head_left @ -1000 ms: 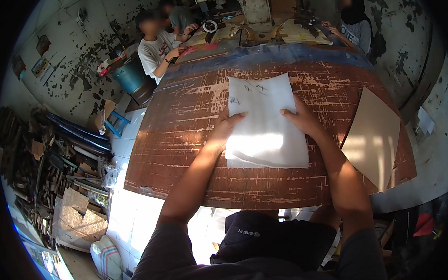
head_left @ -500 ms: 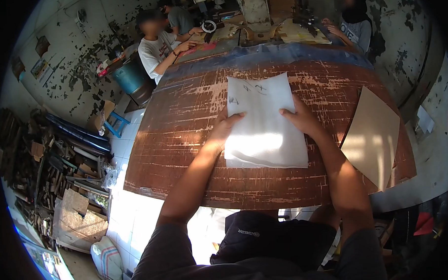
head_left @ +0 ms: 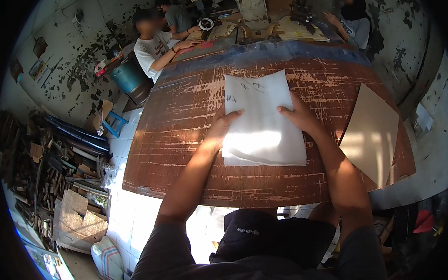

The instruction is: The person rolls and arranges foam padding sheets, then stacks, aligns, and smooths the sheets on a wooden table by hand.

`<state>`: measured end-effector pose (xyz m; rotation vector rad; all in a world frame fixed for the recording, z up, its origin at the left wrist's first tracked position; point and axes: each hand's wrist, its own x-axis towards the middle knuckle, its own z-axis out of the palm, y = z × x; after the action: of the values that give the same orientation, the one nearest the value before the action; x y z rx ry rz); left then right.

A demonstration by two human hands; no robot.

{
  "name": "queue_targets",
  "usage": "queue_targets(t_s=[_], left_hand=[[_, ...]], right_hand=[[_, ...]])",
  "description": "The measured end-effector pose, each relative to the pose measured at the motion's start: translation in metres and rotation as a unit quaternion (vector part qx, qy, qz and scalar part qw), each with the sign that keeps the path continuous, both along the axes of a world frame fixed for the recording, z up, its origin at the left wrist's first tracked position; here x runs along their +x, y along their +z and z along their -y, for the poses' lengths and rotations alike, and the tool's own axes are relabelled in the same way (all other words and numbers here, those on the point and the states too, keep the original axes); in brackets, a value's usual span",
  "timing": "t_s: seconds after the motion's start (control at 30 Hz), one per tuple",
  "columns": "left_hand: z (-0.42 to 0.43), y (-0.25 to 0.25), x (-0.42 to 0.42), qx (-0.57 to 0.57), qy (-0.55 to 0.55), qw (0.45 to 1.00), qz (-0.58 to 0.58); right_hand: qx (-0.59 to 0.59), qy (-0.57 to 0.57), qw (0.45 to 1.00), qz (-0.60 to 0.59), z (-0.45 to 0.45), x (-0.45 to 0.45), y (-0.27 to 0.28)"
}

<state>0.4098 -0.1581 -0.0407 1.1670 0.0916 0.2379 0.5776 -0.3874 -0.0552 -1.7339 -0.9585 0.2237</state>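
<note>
A thin stack of white, slightly see-through sheets [head_left: 260, 120] lies over the middle of the worn brown table [head_left: 174, 141]. Dark handwritten marks show near its far edge, and a bright patch of sunlight crosses its lower half. My left hand [head_left: 220, 126] grips the left edge, thumb on top and fingers hidden beneath. On the opposite edge my right hand [head_left: 301, 116] holds it the same way. The far corners curl up a little. To the right of my right arm lies a beige board [head_left: 373, 135] with a pointed corner.
Bluish plastic sheeting [head_left: 270, 53] covers the table's far end, near a sewing machine [head_left: 251, 5]. One person [head_left: 151, 48] works at far left, another behind; a third [head_left: 356, 29] stands at far right. Scrap wood [head_left: 42, 171] and a blue stool [head_left: 116, 124] are on the left.
Both hands keep their hold on the white sheets, with barely any movement. The whole view has shifted slightly. The person at far right has raised a hand a little.
</note>
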Motion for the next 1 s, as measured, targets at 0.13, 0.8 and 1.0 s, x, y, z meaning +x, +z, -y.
queue_targets(t_s=[0.13, 0.8, 1.0], left_hand=[[0.0023, 0.0026, -0.0011, -0.013, 0.004, 1.0, -0.004], [0.0007, 0.0023, -0.0011, 0.004, -0.005, 1.0, 0.011], [0.0008, 0.0004, -0.0004, 0.005, 0.008, 1.0, 0.008]], right_hand=[[-0.003, -0.005, 1.0, 0.008, -0.0016, 0.003, -0.0036], [0.0, 0.008, 1.0, -0.006, 0.0012, -0.0016, 0.003], [-0.004, 0.002, 1.0, -0.003, 0.0006, -0.0007, 0.002]])
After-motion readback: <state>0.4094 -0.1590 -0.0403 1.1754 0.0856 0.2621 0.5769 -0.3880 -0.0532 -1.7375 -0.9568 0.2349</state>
